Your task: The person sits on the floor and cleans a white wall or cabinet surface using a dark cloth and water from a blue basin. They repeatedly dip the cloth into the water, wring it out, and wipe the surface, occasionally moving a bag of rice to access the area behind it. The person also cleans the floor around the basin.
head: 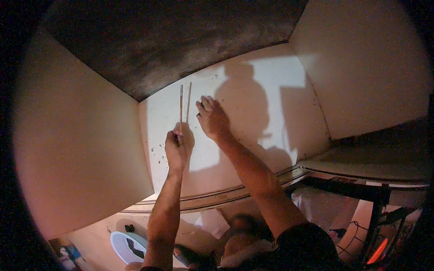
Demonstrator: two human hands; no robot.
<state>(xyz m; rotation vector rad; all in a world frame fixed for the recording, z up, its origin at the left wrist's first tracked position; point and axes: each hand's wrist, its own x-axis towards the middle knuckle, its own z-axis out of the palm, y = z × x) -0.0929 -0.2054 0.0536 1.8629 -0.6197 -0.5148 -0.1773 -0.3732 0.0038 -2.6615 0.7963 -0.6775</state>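
In my left hand (175,149) a thin straight stick (181,105) is pinched near its lower end; it points towards the dark back panel. Beneath it lies a pale, brightly lit surface (203,152) with dark specks, and the stick's shadow falls to its right. My right hand (213,117) is to the right of the stick, over or on that surface, palm down with its fingers slightly bent. Nothing shows in it. Whether its fingertips touch the surface I cannot tell.
Plain walls rise at the left (78,135) and right (359,81). A grooved ledge (217,200) borders the near side. Below are a white basin (118,247) holding something dark, a dark metal frame (376,220) and an orange object (378,250).
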